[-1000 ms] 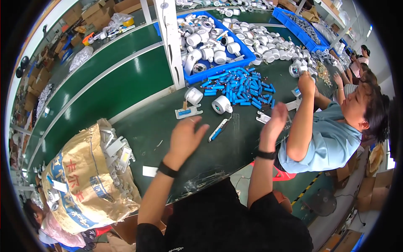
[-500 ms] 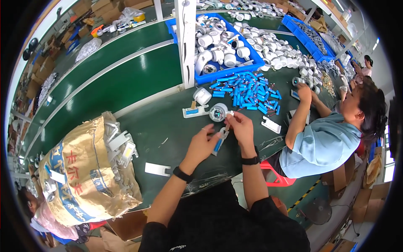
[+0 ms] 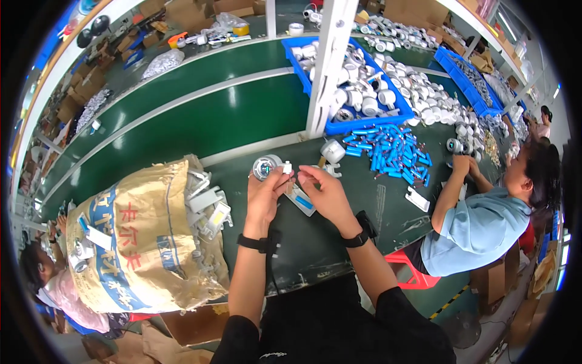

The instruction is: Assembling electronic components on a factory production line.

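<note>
Along the near edge of the dark green tabletop (image 3: 315, 242), a tan sack (image 3: 145, 242) lies at the left, its mouth turned right and spilling pale plastic parts. Beyond, a blue crate (image 3: 370, 123) full of white housings stands behind a heap of blue cylinders (image 3: 388, 151). Left hand (image 3: 265, 197) and right hand (image 3: 330, 200) face each other closely: the former is clamped on a round white housing (image 3: 264, 168) by its short neck; the latter has bent fingers, and whether its fingertips pinch anything cannot be told. The housing lies at the left hand's upper left, open round face upward, long axis roughly left to right, neck pointing right. Beneath the hands, a narrow white strip (image 3: 301, 201) bearing one blue cylinder slants from upper left to lower right, partly hidden.
</note>
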The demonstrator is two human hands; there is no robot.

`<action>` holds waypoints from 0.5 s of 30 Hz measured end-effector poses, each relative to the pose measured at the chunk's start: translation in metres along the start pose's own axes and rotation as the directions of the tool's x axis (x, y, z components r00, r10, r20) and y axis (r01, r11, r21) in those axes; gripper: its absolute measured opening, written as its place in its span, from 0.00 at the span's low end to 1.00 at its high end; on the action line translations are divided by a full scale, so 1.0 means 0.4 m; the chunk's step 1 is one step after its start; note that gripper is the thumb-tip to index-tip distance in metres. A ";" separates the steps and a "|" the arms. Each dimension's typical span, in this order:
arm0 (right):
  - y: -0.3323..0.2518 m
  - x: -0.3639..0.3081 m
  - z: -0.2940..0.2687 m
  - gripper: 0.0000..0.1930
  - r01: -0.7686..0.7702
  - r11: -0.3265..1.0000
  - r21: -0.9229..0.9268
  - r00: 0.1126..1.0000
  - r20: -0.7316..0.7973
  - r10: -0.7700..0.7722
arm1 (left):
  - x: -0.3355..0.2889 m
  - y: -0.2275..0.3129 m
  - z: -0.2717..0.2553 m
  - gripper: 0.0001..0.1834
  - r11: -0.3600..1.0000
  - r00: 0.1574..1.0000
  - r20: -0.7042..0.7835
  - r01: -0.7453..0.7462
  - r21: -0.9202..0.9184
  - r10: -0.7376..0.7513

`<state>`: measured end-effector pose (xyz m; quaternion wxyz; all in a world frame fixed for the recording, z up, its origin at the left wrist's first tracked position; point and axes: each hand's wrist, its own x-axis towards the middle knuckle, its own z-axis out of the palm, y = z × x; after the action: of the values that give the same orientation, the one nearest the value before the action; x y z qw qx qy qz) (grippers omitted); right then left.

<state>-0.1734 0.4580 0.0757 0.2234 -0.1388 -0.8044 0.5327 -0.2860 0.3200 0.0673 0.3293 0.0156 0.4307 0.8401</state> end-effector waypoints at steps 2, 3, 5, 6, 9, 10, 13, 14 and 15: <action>0.013 0.024 0.049 0.17 0.025 0.999 -0.044 0.996 0.089 -0.021 | 0.023 0.014 -0.032 0.21 0.993 0.999 -0.023 -0.050 -0.109 0.047; 0.018 0.034 0.074 0.17 0.119 0.992 -0.046 0.992 0.040 -0.117 | 0.038 0.012 -0.044 0.18 0.987 0.996 -0.045 -0.080 -0.140 0.074; 0.034 0.055 0.127 0.18 0.249 0.964 -0.090 0.965 -0.066 -0.255 | 0.067 0.000 -0.066 0.15 0.974 0.990 -0.074 -0.134 -0.182 0.122; 0.031 0.060 0.142 0.18 0.252 0.963 -0.093 0.964 -0.065 -0.258 | 0.072 0.002 -0.074 0.15 0.973 0.990 -0.072 -0.135 -0.185 0.124; 0.031 0.064 0.174 0.16 0.154 0.976 -0.153 0.986 -0.034 -0.161 | 0.069 -0.003 -0.086 0.19 0.970 0.984 -0.132 -0.145 -0.196 0.120; 0.032 0.071 0.179 0.16 0.149 0.977 -0.156 0.987 -0.033 -0.156 | 0.076 0.002 -0.095 0.19 0.970 0.984 -0.133 -0.140 -0.198 0.115; 0.050 0.076 0.187 0.14 0.157 0.970 -0.187 0.988 0.034 -0.154 | 0.077 0.025 -0.117 0.26 0.983 0.976 -0.152 -0.169 -0.075 0.156; 0.057 0.072 0.183 0.14 0.149 0.971 -0.188 0.989 0.041 -0.144 | 0.073 0.027 -0.116 0.26 0.984 0.976 -0.161 -0.162 -0.079 0.148; 0.057 0.071 0.180 0.14 0.061 0.997 -0.042 0.996 0.065 -0.058 | 0.068 0.035 -0.117 0.28 0.986 0.976 -0.151 -0.165 -0.030 0.158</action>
<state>-0.2348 0.4227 0.0368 0.2104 -0.1024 -0.8264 0.5121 -0.3293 0.2963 0.0411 0.2271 -0.0191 0.4332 0.8720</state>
